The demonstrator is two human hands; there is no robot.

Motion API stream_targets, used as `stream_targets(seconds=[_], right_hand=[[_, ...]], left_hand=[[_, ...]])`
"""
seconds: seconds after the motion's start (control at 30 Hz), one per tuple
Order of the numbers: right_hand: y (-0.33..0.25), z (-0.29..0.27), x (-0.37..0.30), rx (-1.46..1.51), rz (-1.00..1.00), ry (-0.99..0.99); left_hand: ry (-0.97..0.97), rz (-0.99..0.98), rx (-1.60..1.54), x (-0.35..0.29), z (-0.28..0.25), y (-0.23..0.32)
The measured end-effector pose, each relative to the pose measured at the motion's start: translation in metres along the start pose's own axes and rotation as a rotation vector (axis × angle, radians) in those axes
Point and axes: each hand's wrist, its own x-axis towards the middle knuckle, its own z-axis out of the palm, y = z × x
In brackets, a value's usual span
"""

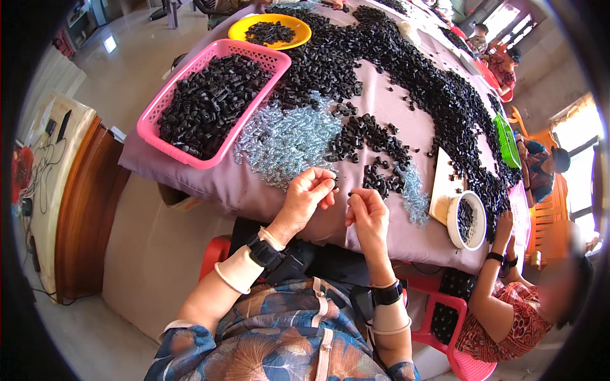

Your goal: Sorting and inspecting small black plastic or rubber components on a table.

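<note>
My left hand [306, 198] is above the near edge of the cloth-covered table, thumb and fingers pinched on a small black plastic part [335, 180]. Beside it, my right hand [370, 214] pinches another small black piece [350, 194] between thumb and forefinger. The two hands are close together but apart. Just beyond them lies a heap of small shiny, bluish see-through pieces [286, 143], too fine to name. Loose black plastic parts [381, 174] are scattered past my fingertips, with a smaller bluish heap [414, 200] to their right.
A pink basket [145, 130] full of black parts stands at the left, a yellow plate [304, 39] behind it. Rightward are a white bowl [452, 222], a pale board [438, 197] and a green basket [506, 143]. A person [508, 311] works close on my right; others sit farther along.
</note>
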Motion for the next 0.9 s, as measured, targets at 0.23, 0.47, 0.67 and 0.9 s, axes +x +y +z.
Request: stream_targets(seconds=[0.23,0.47,0.67,0.9], right_hand=[[-0.001,0.019,0.000,0.139,0.023,-0.045],[0.003,0.025,0.002,0.066,0.016,0.009],[0.007,0.023,0.002,0.100,-0.007,0.018],[0.007,0.024,0.002,0.185,-0.008,0.000]], left_hand=[[-0.022,0.034,0.024,0.000,-0.001,0.000],[-0.010,0.032,0.058,0.000,-0.001,-0.002],[-0.010,0.029,0.056,0.000,0.000,-0.001],[-0.003,0.020,0.021,0.001,-0.002,-0.003]])
